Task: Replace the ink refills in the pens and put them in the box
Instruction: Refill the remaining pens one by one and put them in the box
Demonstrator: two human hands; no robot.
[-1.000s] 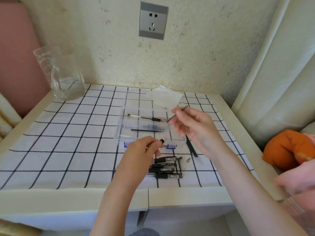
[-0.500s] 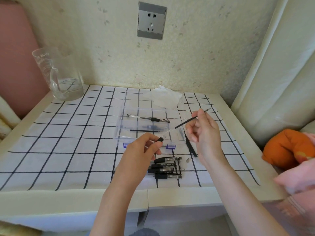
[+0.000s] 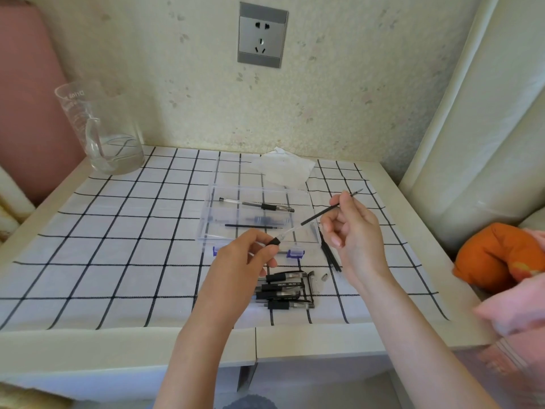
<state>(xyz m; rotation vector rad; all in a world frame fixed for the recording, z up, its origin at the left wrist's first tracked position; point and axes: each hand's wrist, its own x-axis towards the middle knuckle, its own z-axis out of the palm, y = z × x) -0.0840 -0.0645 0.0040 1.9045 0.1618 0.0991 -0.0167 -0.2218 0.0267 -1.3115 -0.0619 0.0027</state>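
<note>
Left hand [image 3: 244, 258] grips the pen barrel [image 3: 275, 241] at its black collar, steadying it. Right hand [image 3: 354, 234] pinches the ink refill [image 3: 321, 212], held in line with the barrel mouth and pointing toward 2 o'clock, evidently for a straight slide. The clear box [image 3: 206, 228] lies open just behind the hands. The remaining pens [image 3: 286, 290] are heaped on the worktop at its 6 o'clock.

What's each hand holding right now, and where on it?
The left hand grips a pen barrel by its black grip end; the right hand pinches the refill near its tip.
</note>
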